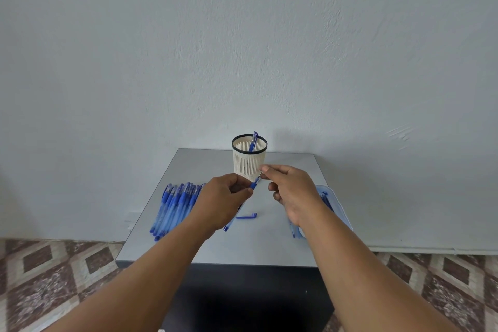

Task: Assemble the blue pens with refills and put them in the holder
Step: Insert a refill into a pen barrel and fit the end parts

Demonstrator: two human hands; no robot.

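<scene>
Leftmost, we see a row of blue pens on the grey table. Our left hand grips a pen barrel; our right hand pinches its tip. Behind stands the holder (one pen inside), then a clear tray. Patterned floor, white wall.

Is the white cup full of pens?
No, the white cup shows only one blue pen sticking up inside it, while a pile of pens lies on the table.
</scene>
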